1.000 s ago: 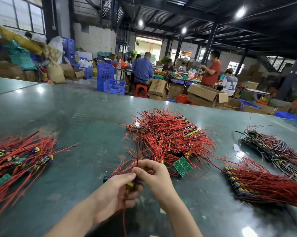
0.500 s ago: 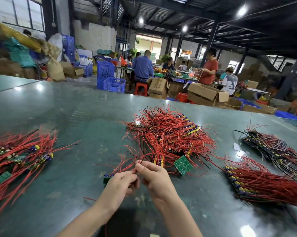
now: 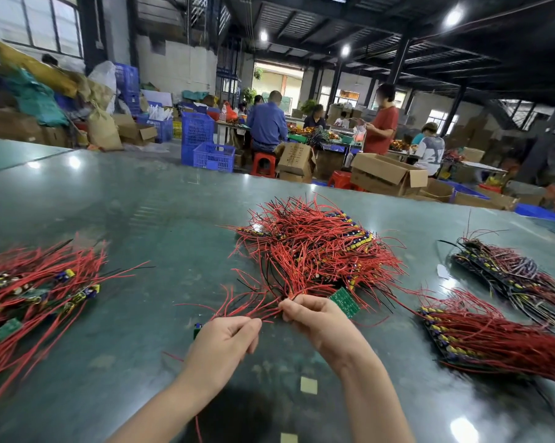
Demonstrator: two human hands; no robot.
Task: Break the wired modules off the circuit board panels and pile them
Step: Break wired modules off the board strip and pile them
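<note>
Wired panel [image 3: 238, 310] between both hands

Glossy green table [image 3: 142, 219], plastic-sheathed wires [image 3: 317, 251]

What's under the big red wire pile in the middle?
Under the middle wire pile a green circuit board pokes out near the right hand, and yellow and blue parts line its far edge. The rest underneath is covered by wires.

Green worktable [image 3: 116, 225], glossy, reflecting ceiling lights. Beyond it: stacked blue crates [image 3: 199, 139], open cardboard boxes [image 3: 385, 174], red stools [image 3: 263, 163] and several workers (seated and standing) at benches.
</note>
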